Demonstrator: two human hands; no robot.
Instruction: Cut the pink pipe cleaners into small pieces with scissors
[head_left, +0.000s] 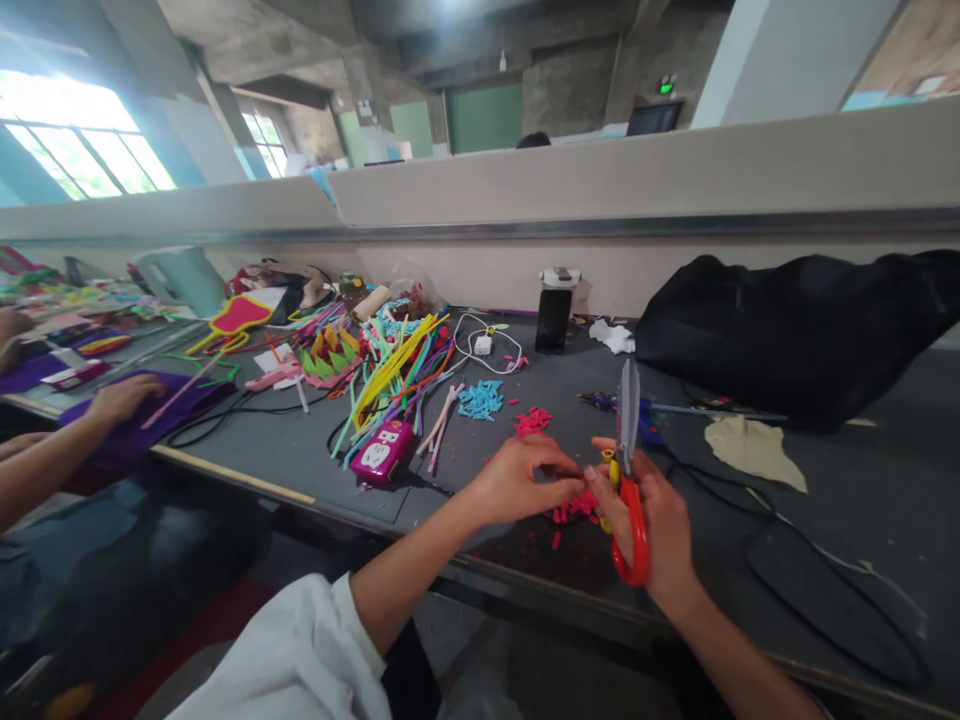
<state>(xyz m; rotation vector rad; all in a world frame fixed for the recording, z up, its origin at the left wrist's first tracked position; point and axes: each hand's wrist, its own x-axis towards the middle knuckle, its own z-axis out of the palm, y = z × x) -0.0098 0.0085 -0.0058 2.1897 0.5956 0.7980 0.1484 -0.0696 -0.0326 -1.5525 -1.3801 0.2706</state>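
Red-handled scissors [637, 545] are held in the right hand [666, 525], above the near edge of the dark bench [855, 510], blades upward. The right hand is curled about the handles, thumb and forefinger extended toward the left hand [514, 482]. The left hand is partly closed, fingertips meeting those of the right; whether it pinches anything cannot be determined. Beneath both hands lies a heap of red cut pieces [574, 507]; a second red heap [532, 420] lies just beyond. Blue cut pieces [480, 400] lie left of that, then pink strips [441, 430] and a purple device [384, 452]. Farther back: yellow pipe cleaners [397, 368], an upright smartphone [553, 320] and, at right, a black bag [757, 335]. At far left, a co-worker's hand [127, 396] rests on purple cloth [184, 395].
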